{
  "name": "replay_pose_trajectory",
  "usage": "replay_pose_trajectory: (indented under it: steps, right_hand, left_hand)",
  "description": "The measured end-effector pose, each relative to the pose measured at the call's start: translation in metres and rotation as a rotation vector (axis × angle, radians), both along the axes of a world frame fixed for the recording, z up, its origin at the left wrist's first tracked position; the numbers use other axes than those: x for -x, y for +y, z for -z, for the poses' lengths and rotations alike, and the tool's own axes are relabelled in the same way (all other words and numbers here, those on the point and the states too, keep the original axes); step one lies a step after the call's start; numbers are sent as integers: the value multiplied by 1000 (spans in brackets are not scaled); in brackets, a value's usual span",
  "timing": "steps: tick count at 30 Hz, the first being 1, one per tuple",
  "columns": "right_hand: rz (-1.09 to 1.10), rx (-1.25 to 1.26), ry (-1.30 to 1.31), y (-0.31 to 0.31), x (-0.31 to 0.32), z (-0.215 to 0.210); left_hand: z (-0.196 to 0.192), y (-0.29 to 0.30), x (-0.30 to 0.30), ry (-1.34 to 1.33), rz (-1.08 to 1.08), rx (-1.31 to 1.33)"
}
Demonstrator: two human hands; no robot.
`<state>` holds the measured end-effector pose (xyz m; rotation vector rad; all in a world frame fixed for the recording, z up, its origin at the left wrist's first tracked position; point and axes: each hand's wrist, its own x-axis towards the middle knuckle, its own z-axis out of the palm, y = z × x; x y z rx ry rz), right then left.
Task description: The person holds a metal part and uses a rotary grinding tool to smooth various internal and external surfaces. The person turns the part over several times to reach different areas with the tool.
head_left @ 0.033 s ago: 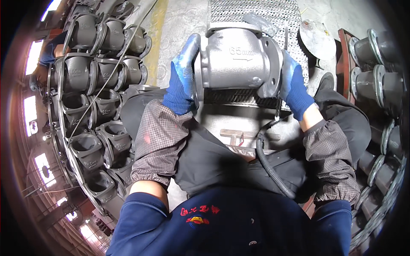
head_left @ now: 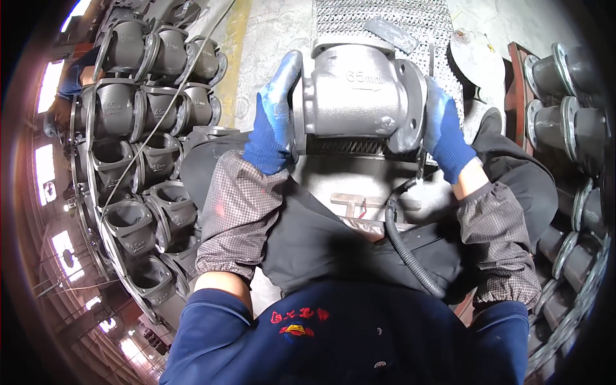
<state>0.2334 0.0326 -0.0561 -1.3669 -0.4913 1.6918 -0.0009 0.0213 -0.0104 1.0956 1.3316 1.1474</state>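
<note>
Between my two hands is a grey cast-metal valve body [head_left: 356, 96] with round flanges at its sides and a wider flange on its far edge. My left hand [head_left: 277, 102], in a blue coated glove, presses against the left flange. My right hand [head_left: 441, 122], gloved the same way, grips the right flange from outside; some of its fingers are hidden behind it. Beneath the casting lies a metal grate [head_left: 327, 14]. A flat grey bar [head_left: 391, 34] rests on that grate, just beyond the valve body.
Many similar castings [head_left: 115, 109] are stacked at my left, and more flanged castings [head_left: 552, 128] line the right side. A ribbed hose [head_left: 407, 253] runs over my lap. Beyond my right hand stands a round plate [head_left: 478, 61]. At far left a co-worker's arm [head_left: 77, 80] shows.
The valve body has turned slightly in my hands and moved a little toward me. More of the flat bar on the grate shows.
</note>
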Motion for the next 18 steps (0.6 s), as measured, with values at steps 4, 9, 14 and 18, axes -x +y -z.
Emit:
replay_pose_trajectory:
  steps: [4,9,14,18]
  right_hand:
    - [-64,-51,72,-21,-20,-11]
    - [-95,44,42,-30,-14,-30]
    - [-407,-456,-269,-15,-32,-13]
    - [-93,-6,210,11,-32,-15]
  left_hand:
    - [5,-22,15,470,179,-431]
    - [5,-26,10,359,224,-373]
    - [-14,-11,-2,-86,84,12]
    - [-21,1,-14,-144,66,-24]
